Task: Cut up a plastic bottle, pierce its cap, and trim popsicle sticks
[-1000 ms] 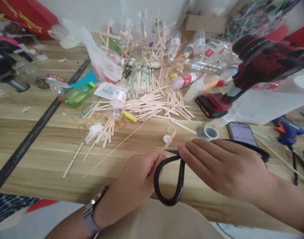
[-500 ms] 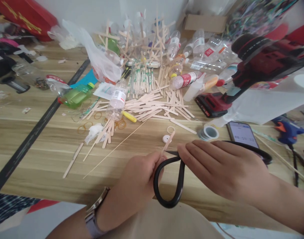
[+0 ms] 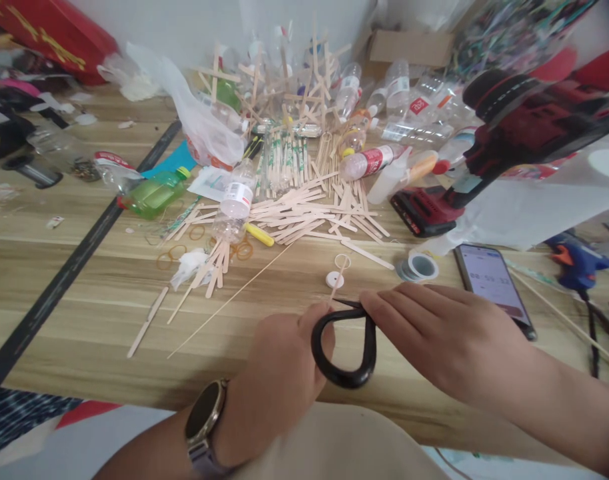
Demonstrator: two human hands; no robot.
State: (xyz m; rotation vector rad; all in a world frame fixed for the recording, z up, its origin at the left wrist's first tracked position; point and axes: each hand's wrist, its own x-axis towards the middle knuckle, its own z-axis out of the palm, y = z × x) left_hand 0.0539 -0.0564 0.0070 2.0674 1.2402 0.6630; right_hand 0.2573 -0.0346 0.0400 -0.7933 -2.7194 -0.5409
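Note:
My left hand (image 3: 289,353), with a watch on its wrist, is closed on a thin wooden craft stick (image 3: 338,283) that points up and away from me. Black-handled scissors (image 3: 352,380) lie between my hands, one large loop next to my left fingers. Their blade tip reaches the stick just above the left hand, and cannot tell if it cuts in. My right hand (image 3: 449,333) is closed over the scissors from above, hiding the rest of them. A white round disc (image 3: 334,280) lies on the table just behind the stick.
Loose craft sticks (image 3: 304,213) pile up beyond my hands, with plastic bottles (image 3: 234,200) around them. To the right stand a red power drill (image 3: 429,207), a tape roll (image 3: 418,266), a phone (image 3: 494,280) and a blue glue gun (image 3: 577,263). A thin skewer (image 3: 229,300) lies at left.
The scissors' second black loop, seen over the phone before, is now hidden by my right hand. The near loop has risen slightly and shifted right. My left wrist has turned, showing the watch face.

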